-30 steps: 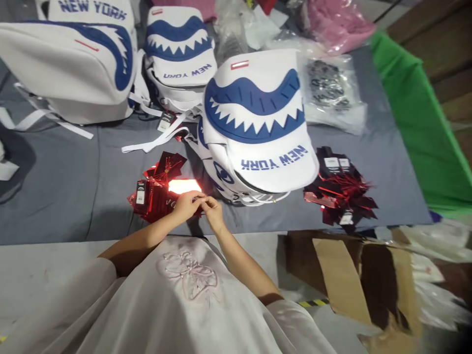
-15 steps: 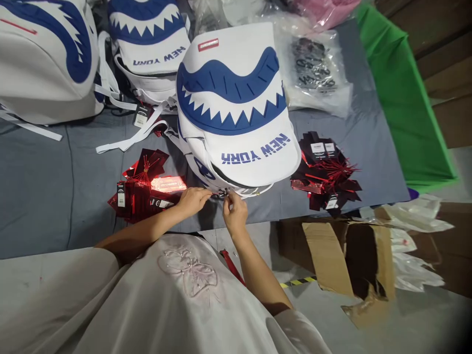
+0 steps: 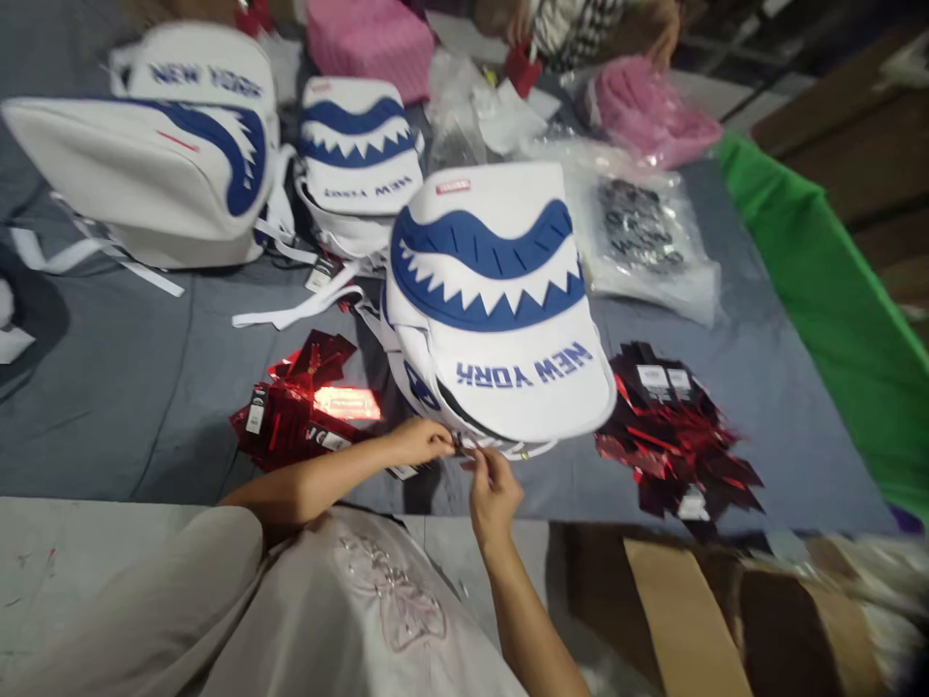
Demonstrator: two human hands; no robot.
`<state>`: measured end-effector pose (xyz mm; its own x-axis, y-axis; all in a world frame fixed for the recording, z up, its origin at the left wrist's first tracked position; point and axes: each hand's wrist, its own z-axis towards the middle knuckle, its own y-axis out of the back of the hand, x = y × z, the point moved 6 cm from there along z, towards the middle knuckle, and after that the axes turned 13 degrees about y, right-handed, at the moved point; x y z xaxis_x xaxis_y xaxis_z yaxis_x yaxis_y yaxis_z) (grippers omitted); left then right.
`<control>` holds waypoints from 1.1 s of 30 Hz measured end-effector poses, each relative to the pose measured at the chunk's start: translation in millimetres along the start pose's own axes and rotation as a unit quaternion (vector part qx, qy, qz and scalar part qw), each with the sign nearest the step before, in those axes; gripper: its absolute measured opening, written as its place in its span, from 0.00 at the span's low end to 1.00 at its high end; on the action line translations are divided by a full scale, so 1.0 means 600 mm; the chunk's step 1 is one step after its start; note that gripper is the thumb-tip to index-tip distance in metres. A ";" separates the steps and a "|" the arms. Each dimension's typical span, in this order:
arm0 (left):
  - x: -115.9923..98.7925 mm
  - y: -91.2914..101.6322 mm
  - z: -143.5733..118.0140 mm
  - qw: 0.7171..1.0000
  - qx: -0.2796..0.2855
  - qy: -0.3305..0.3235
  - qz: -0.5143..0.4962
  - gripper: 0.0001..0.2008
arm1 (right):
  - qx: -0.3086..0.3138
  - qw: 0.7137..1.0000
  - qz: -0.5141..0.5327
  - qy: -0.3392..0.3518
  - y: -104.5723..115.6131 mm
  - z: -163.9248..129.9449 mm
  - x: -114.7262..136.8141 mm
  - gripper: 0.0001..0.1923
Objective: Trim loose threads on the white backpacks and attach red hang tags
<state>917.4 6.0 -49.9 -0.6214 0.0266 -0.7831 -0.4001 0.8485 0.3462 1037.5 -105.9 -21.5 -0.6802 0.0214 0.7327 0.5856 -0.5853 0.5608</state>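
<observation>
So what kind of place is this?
Probably a workshop or packing area: there are several matching white bags on one table, heaps of red tags beside them, and a cardboard box below.

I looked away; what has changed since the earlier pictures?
The left hand and right hand moved rightward from the left tag pile to the near edge of the front backpack; any hold is too small to tell. Backpack and pile stayed put.
</observation>
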 end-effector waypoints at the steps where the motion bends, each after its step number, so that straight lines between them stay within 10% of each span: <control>1: 0.004 -0.004 0.003 0.997 0.055 0.017 -0.041 0.09 | -0.035 0.999 0.011 -0.021 0.013 0.000 -0.002 0.15; 5: 0.008 0.011 -0.009 0.969 0.157 -0.001 -0.191 0.25 | -0.131 0.983 0.115 -0.063 0.034 0.001 0.009 0.13; 13: 0.015 0.048 -0.055 0.972 -0.101 -0.094 -0.190 0.15 | -0.069 0.984 0.147 0.075 0.011 0.014 0.057 0.08; 19: 0.008 0.023 -0.066 0.976 -0.069 -0.136 -0.157 0.12 | 0.004 0.988 0.101 0.117 0.009 0.029 0.053 0.07; 26: -0.030 0.035 -0.094 0.928 -0.294 -0.222 0.056 0.09 | 0.143 0.966 0.048 0.212 -0.008 0.045 0.064 0.19; 29: -0.043 0.020 -0.098 0.914 -0.293 -0.253 0.125 0.11 | 0.153 0.969 0.076 0.180 -0.007 0.051 0.059 0.17; 33: -0.035 0.011 -0.072 0.958 -0.201 -0.199 -0.048 0.10 | 0.169 0.968 0.169 0.071 -0.006 0.054 0.038 0.14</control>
<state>898.6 -11.7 -8.5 -0.2943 0.2258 -0.9286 -0.7199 0.5868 0.3708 1033.8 -77.3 5.8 -0.4643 -0.2515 0.8492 0.8800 -0.2391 0.4103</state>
